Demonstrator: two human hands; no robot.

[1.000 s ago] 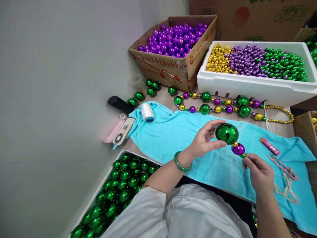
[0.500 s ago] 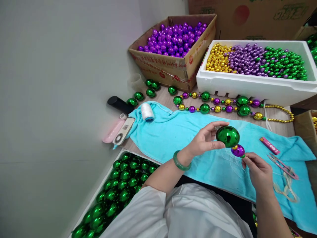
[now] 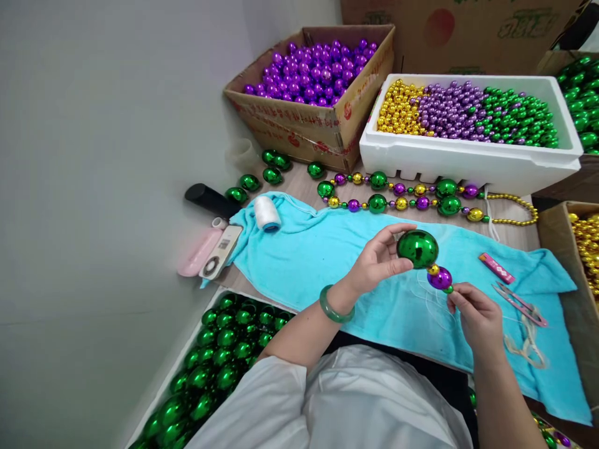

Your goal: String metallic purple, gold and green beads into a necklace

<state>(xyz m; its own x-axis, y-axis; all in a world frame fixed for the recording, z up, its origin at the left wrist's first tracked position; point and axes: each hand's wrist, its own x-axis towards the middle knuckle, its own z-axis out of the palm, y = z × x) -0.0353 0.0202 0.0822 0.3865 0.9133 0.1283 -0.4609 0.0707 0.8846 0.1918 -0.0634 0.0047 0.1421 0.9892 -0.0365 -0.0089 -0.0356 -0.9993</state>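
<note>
Between the thumb and fingers of my left hand [image 3: 377,262] is a large shiny green bead [image 3: 418,249]. A small gold bead [image 3: 433,269] touches it, followed in line by a purple bead [image 3: 440,279] and a small green bead [image 3: 448,289]. My right hand [image 3: 478,315] pinches the end of this row at the small green bead. Thin clear thread [image 3: 433,305] loops below the beads over the turquoise towel [image 3: 318,262]. To the right on the towel lie pink thread snips [image 3: 519,304] and a small pink packet [image 3: 496,267].
A bead necklace [image 3: 377,203] lies behind the towel. Farther back stand a carton of purple beads [image 3: 285,118] and a white foam box [image 3: 468,156] of small beads. A thread spool [image 3: 267,214] sits at left, near loose green beads [image 3: 249,183]. A tray of green beads [image 3: 187,337] is lower left.
The view has shifted slightly, so everything appears a little farther left. Both hands keep the same hold on the beads, and the gold bead shows more clearly.
</note>
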